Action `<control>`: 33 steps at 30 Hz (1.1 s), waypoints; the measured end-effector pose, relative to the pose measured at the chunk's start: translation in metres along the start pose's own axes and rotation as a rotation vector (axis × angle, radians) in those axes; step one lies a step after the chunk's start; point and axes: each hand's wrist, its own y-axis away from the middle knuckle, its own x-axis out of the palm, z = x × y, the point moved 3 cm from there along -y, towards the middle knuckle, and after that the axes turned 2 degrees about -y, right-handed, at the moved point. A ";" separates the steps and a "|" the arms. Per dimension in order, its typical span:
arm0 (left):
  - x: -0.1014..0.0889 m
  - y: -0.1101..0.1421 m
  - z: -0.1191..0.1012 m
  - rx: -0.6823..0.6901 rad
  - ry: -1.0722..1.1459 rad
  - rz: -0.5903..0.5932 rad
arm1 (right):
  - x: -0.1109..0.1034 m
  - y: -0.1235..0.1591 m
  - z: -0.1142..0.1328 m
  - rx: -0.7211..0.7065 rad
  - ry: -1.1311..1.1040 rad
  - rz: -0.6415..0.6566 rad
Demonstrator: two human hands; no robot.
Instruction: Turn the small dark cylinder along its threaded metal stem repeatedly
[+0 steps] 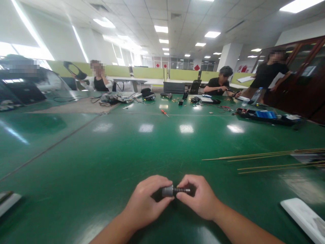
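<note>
Pinching one metal cylinder (167,191) above the green counter (119,145), the left hand (149,196) is nearly closed; the right hand (198,195), also nearly closed, grips its single ridged shaft (183,190).

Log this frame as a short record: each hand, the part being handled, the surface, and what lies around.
left hand: pinches a grey cylinder between thumb and fingers
right hand: thumb and finger on either side of a dark ribbed shaft; firmness of grip unclear
part: shaft points right from the cylinder
surface: glossy green table
near right: thin rods; white object, cut off by the frame
farther off: red-handled screwdriver; clear bottle
</note>
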 end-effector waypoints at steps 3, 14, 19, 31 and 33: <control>-0.001 -0.001 -0.001 0.006 -0.002 -0.001 | 0.000 0.000 0.001 0.000 0.003 -0.002; 0.000 0.000 0.000 0.007 -0.018 -0.011 | 0.000 0.001 0.000 0.012 -0.017 -0.004; 0.000 0.000 0.000 0.013 -0.022 -0.014 | -0.001 0.001 -0.001 0.019 -0.022 -0.010; -0.003 -0.001 0.000 0.023 -0.042 -0.030 | -0.003 0.001 0.002 -0.004 0.017 -0.022; -0.003 -0.001 0.000 0.026 -0.044 -0.032 | -0.003 0.000 0.002 -0.007 0.022 -0.025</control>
